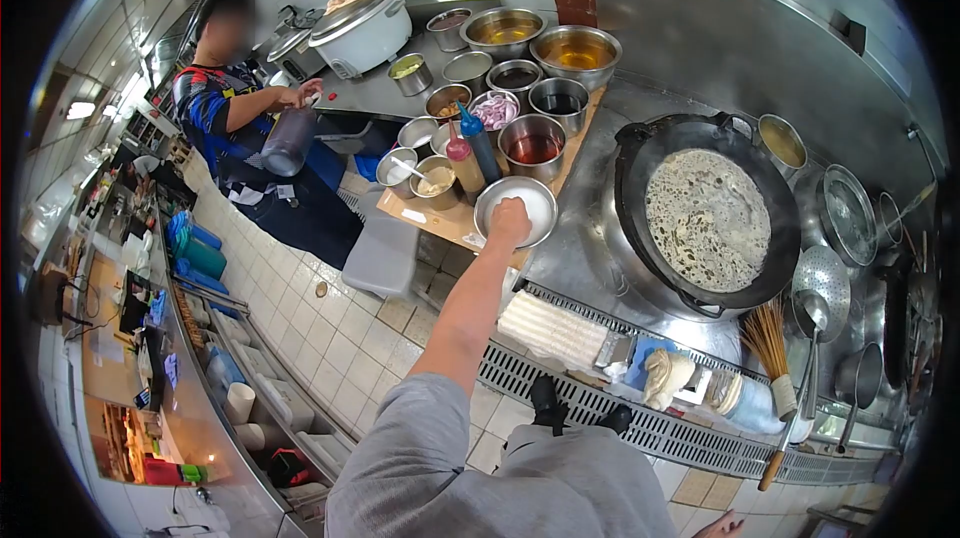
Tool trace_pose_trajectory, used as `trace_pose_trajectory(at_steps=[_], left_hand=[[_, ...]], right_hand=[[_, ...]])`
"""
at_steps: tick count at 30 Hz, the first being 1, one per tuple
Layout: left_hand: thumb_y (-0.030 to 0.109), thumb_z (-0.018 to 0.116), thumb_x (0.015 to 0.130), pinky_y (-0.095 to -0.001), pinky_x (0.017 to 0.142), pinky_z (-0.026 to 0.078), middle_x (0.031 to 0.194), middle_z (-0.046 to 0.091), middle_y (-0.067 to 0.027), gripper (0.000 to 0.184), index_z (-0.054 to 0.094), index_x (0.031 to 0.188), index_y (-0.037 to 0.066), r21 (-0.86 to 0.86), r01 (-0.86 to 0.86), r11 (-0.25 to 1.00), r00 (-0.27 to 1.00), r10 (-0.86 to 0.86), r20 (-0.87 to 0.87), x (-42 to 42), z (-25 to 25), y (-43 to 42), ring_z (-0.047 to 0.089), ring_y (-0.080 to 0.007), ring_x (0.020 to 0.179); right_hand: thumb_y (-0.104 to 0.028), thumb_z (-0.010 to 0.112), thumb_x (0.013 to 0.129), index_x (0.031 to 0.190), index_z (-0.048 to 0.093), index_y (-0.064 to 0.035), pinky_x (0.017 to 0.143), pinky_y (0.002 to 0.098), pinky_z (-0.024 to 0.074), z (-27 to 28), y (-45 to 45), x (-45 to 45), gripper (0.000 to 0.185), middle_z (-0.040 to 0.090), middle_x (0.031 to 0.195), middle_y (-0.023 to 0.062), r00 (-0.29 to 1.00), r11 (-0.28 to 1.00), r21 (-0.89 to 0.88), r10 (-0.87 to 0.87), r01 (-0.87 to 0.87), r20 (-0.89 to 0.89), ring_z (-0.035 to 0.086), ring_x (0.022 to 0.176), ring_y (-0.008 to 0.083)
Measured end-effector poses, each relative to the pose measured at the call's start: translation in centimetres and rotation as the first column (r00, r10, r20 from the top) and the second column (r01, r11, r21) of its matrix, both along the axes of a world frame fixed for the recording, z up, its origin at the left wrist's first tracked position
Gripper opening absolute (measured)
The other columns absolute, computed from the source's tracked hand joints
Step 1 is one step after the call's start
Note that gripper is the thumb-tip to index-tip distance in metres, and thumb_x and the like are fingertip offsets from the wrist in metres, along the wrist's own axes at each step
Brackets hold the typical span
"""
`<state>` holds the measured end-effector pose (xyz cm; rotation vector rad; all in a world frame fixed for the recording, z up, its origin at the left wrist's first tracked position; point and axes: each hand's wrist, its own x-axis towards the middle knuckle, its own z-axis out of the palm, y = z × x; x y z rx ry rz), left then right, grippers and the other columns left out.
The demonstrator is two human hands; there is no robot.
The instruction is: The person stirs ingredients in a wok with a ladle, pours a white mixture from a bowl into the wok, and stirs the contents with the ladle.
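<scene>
The metal bowl [545, 212] of white contents sits at the centre of the frame, directly under the left hand [511, 221]. That grip is curled downward, fingers drawn together; their tips are hidden, so I cannot tell whether they pinch anything. At the bottom edge, right of centre, the right hand [722, 526] hangs released, fingers apart. Sauce containers crowd the surface [425, 215] beyond; a wok [785, 200] of bubbling liquid stands at right. A person [235, 123] holds a container [289, 143], upper left.

Left arm [468, 318] outstretched, nearly straight, left hand [511, 222] knuckles-up; right hand [719, 526] low, loosely open.
</scene>
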<state>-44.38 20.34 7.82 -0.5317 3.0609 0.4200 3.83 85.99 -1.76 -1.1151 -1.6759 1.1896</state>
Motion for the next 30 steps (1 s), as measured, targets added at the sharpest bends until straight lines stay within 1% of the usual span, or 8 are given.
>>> trace_pose_trajectory(at_steps=[3,6,9,13,14,17,19,30], left_hand=[[0.014,0.068,0.068,-0.0411,0.083,0.05,0.093,0.065,-0.0235,0.025,0.066,0.088,-0.001,-0.045,0.055,0.997,0.998,-0.055,0.008,-0.7,-0.6,-0.7,0.063,-0.0355,0.091],[0.013,0.069,0.066,-0.0404,0.08,0.051,0.091,0.066,-0.0217,0.018,0.069,0.081,0.003,-0.007,0.058,0.998,0.993,-0.058,-0.098,-2.0,-3.3,-2.7,0.064,-0.0344,0.086],[0.011,0.065,0.068,-0.0415,0.077,0.052,0.087,0.064,-0.0263,0.02,0.068,0.082,-0.002,0.074,0.126,0.989,0.992,-0.124,-0.029,-1.2,0.6,-1.9,0.064,-0.0384,0.085],[0.019,0.081,0.055,-0.0417,0.089,0.047,0.124,0.05,-0.0285,0.052,0.065,0.101,0.003,0.145,0.229,0.963,0.961,-0.247,0.122,0.8,5.2,-1.4,0.056,-0.0365,0.107],[0.023,0.085,0.049,-0.0417,0.097,0.041,0.138,0.035,-0.0273,0.078,0.056,0.12,0.01,0.181,0.202,0.963,0.943,-0.241,0.228,0.4,5.1,-1.7,0.045,-0.0386,0.121],[0.023,0.085,0.05,-0.044,0.101,0.037,0.139,0.033,-0.0284,0.095,0.043,0.135,0.017,0.009,0.275,0.961,0.937,-0.27,0.22,0.9,4.1,-1.7,0.041,-0.0404,0.124],[0.023,0.084,0.05,-0.0451,0.102,0.035,0.139,0.032,-0.0295,0.1,0.037,0.138,0.019,0.016,0.324,0.946,0.91,-0.316,0.267,0.5,2.7,-2.1,0.038,-0.0406,0.126],[0.029,0.082,0.051,-0.0446,0.101,0.035,0.136,0.032,-0.0328,0.106,0.03,0.142,0.019,-0.034,0.461,0.887,0.861,-0.438,0.258,-0.4,2.0,-2.4,0.043,-0.0404,0.122]], right_hand=[[-0.045,0.068,0.078,0.119,0.055,-0.0034,0.075,0.036,0.0487,-10.1,6.1,7.7,0.06,0.063,0.097,0.0134,0.854,0.962,-0.21,-0.042,0.175,0.518,0.056,0.092,0.0242],[-0.049,0.064,0.079,0.116,0.055,0.0008,0.076,0.038,0.0477,-5.9,0.2,7.0,0.063,0.062,0.092,0.0165,0.545,0.991,0.034,0.043,-0.131,0.837,0.056,0.09,0.0284],[-0.053,0.06,0.079,0.112,0.055,0.0051,0.077,0.0399,0.0467,0.8,-5.3,4.9,0.067,0.062,0.087,0.0196,0.462,0.976,0.066,0.039,-0.209,0.886,0.055,0.087,0.0326],[-0.055,0.061,0.078,0.105,0.052,0.0051,0.078,0.04,0.044,-7.7,2.6,9.2,0.067,0.059,0.082,0.0222,0.316,0.9,-0.021,0.175,-0.435,0.932,0.055,0.083,0.0318],[-0.055,0.061,0.078,0.105,0.052,0.0051,0.078,0.04,0.044,-7.4,2.3,9.0,0.067,0.059,0.082,0.0222,0.316,0.901,-0.021,0.174,-0.434,0.933,0.055,0.083,0.0318],[-0.044,0.059,0.085,0.104,0.052,0.0031,0.078,0.0385,0.0426,-4.5,-1.0,6.0,0.051,0.056,0.08,0.0185,0.502,0.958,0.026,0.126,-0.286,0.856,0.053,0.08,0.0265],[-0.037,0.058,0.089,0.102,0.051,0.0018,0.078,0.0376,0.0417,-2.2,-2.9,4.2,0.041,0.054,0.078,0.0161,0.609,0.983,0.045,0.076,-0.18,0.79,0.051,0.078,0.023],[-0.043,0.063,0.079,0.123,0.049,0.0026,0.079,0.0405,0.0438,-3.6,-1.0,3.4,0.064,0.059,0.093,0.0206,0.543,0.983,0.056,0.05,-0.176,0.839,0.056,0.086,0.0321]])
